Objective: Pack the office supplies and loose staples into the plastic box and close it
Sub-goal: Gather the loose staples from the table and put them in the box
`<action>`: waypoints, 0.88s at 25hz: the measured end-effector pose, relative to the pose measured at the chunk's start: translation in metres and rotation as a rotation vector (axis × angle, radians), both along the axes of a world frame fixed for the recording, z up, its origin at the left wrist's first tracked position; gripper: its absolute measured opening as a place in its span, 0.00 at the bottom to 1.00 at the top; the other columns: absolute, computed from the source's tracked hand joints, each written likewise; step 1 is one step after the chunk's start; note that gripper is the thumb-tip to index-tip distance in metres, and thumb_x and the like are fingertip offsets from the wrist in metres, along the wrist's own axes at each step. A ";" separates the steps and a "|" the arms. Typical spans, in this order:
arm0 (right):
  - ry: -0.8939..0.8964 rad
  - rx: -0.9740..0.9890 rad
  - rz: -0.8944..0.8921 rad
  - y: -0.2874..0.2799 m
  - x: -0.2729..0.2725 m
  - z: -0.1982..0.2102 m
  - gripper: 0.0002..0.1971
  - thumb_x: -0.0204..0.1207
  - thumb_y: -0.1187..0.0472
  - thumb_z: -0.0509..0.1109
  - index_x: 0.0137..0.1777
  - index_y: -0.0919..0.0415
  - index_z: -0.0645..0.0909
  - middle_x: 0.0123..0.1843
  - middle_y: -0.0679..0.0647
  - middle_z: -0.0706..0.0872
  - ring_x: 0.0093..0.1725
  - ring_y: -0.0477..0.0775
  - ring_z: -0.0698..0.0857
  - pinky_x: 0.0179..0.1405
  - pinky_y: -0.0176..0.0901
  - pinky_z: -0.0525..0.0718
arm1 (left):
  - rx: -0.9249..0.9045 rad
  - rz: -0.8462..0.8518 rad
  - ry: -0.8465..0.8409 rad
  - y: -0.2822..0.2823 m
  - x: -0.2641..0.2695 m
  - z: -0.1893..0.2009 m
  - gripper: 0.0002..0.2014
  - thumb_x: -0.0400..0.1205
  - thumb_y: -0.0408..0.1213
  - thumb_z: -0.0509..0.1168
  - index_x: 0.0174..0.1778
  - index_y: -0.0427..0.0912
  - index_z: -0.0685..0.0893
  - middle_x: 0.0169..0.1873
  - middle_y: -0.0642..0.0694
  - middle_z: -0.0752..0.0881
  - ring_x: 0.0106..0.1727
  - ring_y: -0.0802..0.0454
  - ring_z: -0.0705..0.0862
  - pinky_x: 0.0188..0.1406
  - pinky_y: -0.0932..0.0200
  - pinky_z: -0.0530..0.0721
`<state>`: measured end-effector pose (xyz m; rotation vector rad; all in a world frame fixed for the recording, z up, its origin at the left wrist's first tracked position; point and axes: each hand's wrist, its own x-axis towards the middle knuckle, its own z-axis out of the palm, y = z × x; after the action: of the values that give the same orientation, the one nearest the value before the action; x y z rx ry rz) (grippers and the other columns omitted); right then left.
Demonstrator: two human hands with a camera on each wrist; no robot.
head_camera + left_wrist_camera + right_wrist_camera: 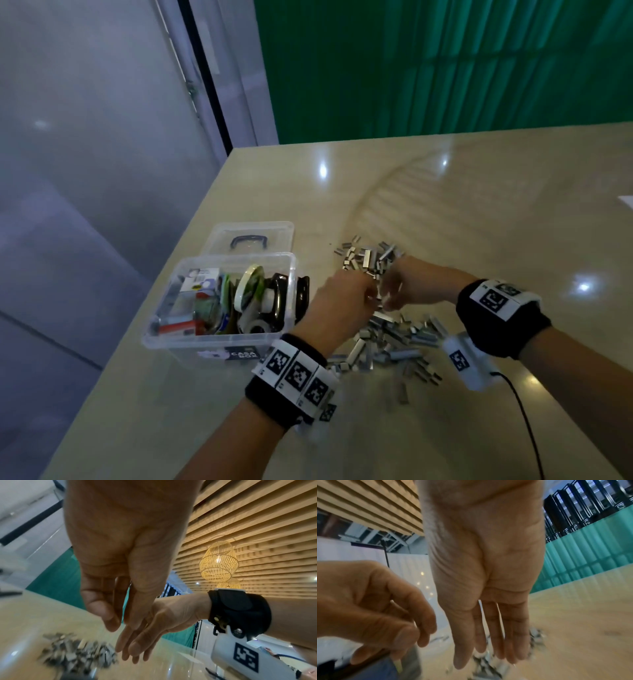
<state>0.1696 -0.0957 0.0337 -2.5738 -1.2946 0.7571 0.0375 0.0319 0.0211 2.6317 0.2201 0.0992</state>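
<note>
Both hands hovered over the loose staples [383, 329] mid-worktop [479, 212]: left hand [342, 301] loosely curled, holding nothing visible; right hand [407, 287] fingers straight. The plastic box [219, 308] stood open near the left edge.

**Glossy beige table, box and staples on top**

The table [479, 212] is a pale, polished surface that mirrors ceiling lights. Near its left edge stands a clear plastic box [219, 339], open and filled with supplies. Its lid [253, 236] lies flat just behind it. To the right of the box, loose staples [383, 335] spread in a heap.
</note>
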 end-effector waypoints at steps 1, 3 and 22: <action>-0.008 -0.076 -0.013 -0.011 0.002 -0.012 0.16 0.74 0.52 0.81 0.60 0.53 0.87 0.53 0.48 0.88 0.46 0.45 0.84 0.46 0.40 0.77 | 0.015 -0.016 0.087 -0.010 0.000 -0.013 0.08 0.80 0.40 0.69 0.52 0.46 0.88 0.48 0.44 0.88 0.51 0.44 0.87 0.52 0.46 0.87; -0.001 -0.134 -0.040 -0.027 0.001 -0.035 0.32 0.72 0.45 0.81 0.74 0.54 0.78 0.68 0.53 0.81 0.61 0.53 0.81 0.55 0.42 0.77 | 0.055 -0.012 0.220 -0.017 -0.002 -0.037 0.13 0.80 0.41 0.69 0.58 0.42 0.85 0.55 0.41 0.84 0.59 0.42 0.83 0.57 0.44 0.84; -0.076 0.277 -0.106 -0.031 -0.008 -0.092 0.07 0.80 0.54 0.73 0.55 0.48 0.89 0.54 0.48 0.87 0.52 0.50 0.82 0.51 0.49 0.84 | -0.124 0.345 0.122 -0.022 -0.011 -0.087 0.19 0.78 0.33 0.73 0.66 0.43 0.82 0.61 0.44 0.74 0.57 0.48 0.80 0.59 0.59 0.81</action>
<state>0.1614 -0.1264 -0.0586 -2.4432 -1.1788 0.4301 0.0264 0.0103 -0.0660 2.4542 0.6987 0.0392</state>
